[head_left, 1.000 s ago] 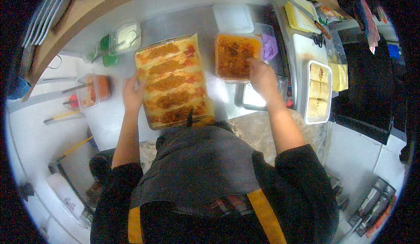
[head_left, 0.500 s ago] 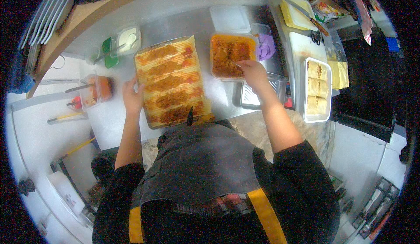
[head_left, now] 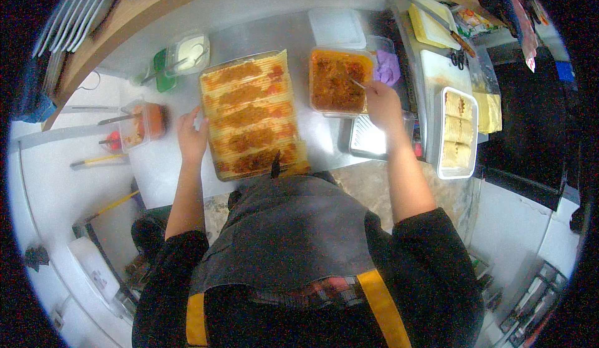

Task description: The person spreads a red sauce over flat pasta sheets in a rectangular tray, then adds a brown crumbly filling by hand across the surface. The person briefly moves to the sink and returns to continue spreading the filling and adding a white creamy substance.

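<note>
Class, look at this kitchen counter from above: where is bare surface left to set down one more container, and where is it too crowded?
Bare counter lies left of the left hand, between the lasagne dish and the small sauce tub. A narrow strip also shows between that dish and the meat sauce container, below it. It is crowded right of the right hand: metal tray, tray of rolled pasta, cutting boards.

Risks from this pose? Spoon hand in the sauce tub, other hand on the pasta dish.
1. The right hand holds a utensil in the sauce tub; carrying a load across the gap to the pasta dish may drip on the counter.
2. That dish's near end looks close to the counter edge; the left hand pressing its side might nudge it off.
</note>
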Available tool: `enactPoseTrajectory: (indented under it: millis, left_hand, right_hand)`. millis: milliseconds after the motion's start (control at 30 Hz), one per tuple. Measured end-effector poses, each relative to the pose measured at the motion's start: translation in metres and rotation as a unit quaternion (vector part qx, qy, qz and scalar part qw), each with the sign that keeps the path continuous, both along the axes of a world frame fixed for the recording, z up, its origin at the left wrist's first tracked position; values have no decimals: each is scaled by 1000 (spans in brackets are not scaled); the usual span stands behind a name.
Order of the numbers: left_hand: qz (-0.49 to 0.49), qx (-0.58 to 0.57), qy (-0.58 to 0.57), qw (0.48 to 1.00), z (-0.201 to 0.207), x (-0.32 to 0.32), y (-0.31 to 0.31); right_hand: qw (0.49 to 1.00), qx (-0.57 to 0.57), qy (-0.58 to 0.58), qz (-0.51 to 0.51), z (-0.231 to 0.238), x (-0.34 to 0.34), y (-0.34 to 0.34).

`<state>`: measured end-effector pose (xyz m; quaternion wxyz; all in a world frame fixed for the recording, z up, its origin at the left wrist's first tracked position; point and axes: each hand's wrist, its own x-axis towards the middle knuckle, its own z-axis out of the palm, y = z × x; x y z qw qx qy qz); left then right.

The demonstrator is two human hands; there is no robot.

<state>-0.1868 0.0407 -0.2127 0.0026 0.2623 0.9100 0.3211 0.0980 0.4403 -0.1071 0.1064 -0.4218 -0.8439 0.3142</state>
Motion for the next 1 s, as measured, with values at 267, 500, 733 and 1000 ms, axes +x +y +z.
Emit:
enactPoseTrajectory:
  millis: [267,500,733,1000]
  left_hand:
    - [-3,-9,-5,1000,-4,-2,-8]
    - [-6,-14,-21,1000,-3,-4,-12]
    - [-8,-19,-17,1000,-3,-16,-11]
    - [-84,-33,51,995,-4,-55,29]
  right_hand:
    - [999,10,3,41,-20,-12,-18]
    - [945,-303,60,-107,-22,13,-11]
    - [837,-470,231,-160,10,18,-11]
    - [979,-154,85,100,2,-114,-54]
